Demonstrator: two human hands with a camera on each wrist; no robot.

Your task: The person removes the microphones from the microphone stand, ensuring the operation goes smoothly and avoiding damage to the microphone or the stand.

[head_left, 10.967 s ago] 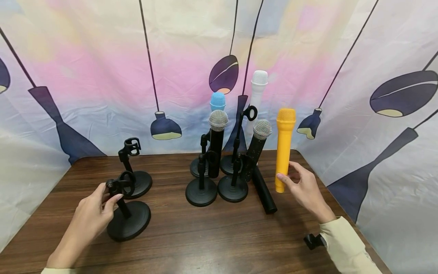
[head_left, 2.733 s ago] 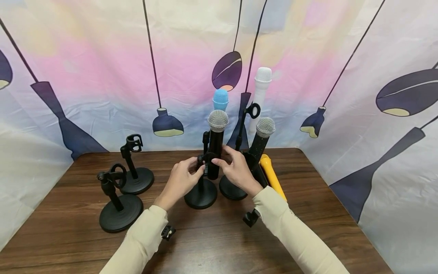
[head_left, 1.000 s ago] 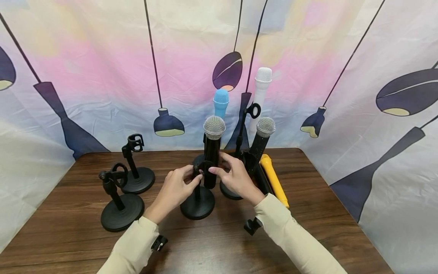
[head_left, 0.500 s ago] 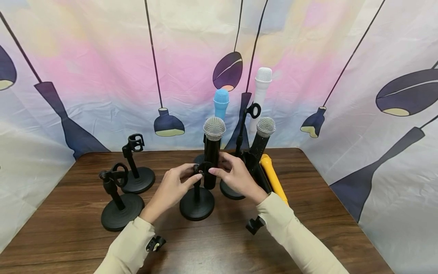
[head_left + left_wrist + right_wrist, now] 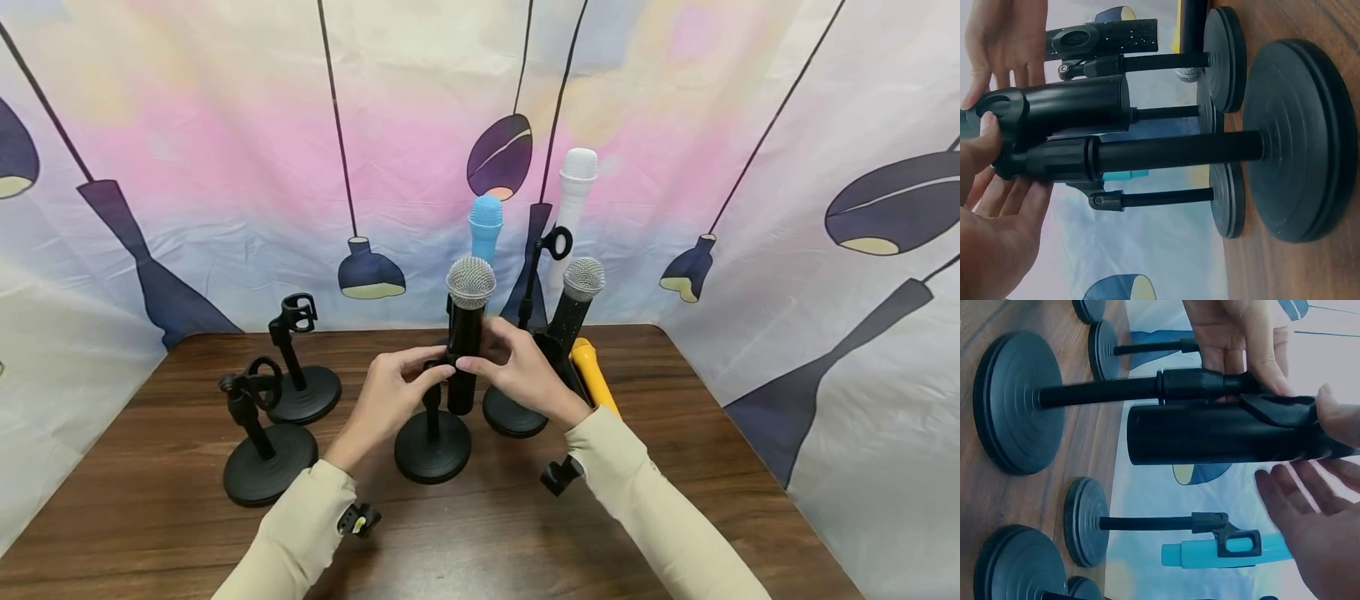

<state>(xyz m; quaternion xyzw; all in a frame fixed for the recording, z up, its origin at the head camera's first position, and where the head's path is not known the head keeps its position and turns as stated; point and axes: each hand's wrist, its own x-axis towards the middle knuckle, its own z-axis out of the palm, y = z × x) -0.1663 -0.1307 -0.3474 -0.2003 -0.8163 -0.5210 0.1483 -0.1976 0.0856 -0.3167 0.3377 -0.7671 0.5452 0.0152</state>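
In the head view, a black microphone with a silver mesh head (image 5: 470, 283) stands upright in the clip of a short black desk stand (image 5: 432, 454). My right hand (image 5: 525, 371) holds the microphone's body from the right, thumb in front. From the left, my left hand (image 5: 386, 400) grips the stand at its clip. The left wrist view shows the left thumb pressing the clip (image 5: 1005, 107), with fingers behind the stand's neck. In the right wrist view the microphone's lower end (image 5: 1166, 434) sticks out below the clip, beside the stand's pole (image 5: 1104, 392).
Two bare stands (image 5: 270, 462) are at the left. Behind my hands are a blue microphone (image 5: 486, 225), a white one (image 5: 576, 196) and a taller stand (image 5: 531, 279). A speckled black microphone (image 5: 573, 300) leans right of centre; a yellow one (image 5: 594, 379) lies beside it.
The yellow microphone, earlier in my right hand, now lies on the table. My left hand left the left stand. The silver-headed microphone and its stand came nearer; lately both hands shifted slightly upward.
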